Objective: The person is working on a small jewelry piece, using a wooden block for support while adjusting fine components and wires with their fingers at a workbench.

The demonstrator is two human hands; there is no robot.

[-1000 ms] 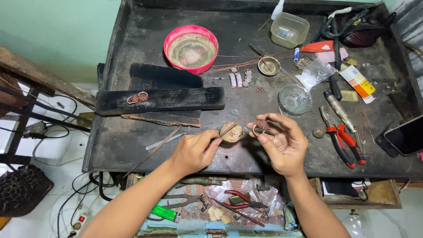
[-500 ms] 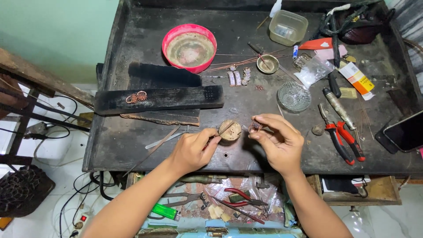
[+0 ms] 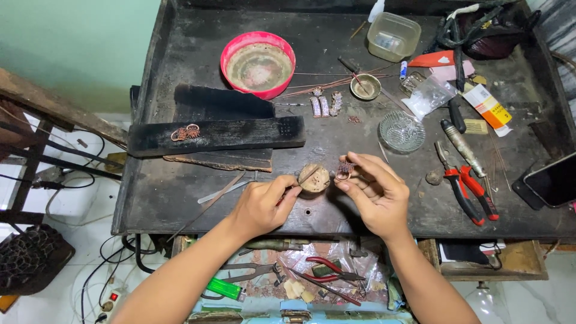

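Centrally, near edge of the dark surface (image 3: 180,198): left hand (image 3: 261,207) pinching a thin tool (image 3: 307,177), its tip resting on a small round wooden block (image 3: 314,179); grip partly hidden by curled fingers. Right hand (image 3: 375,195) pinching a small coppery ornament (image 3: 345,168) just right of the block, detail too fine to resolve. Red-handled pliers (image 3: 471,195) right; pink bowl (image 3: 258,65) far; phone (image 3: 555,180) cut off at the right edge.

The small copper piece (image 3: 345,168) in the right hand (image 3: 375,195) is too tiny to make out; the phone (image 3: 555,180) at right is cut off by the edge; the left hand (image 3: 264,204) hides its thin tool's grip.
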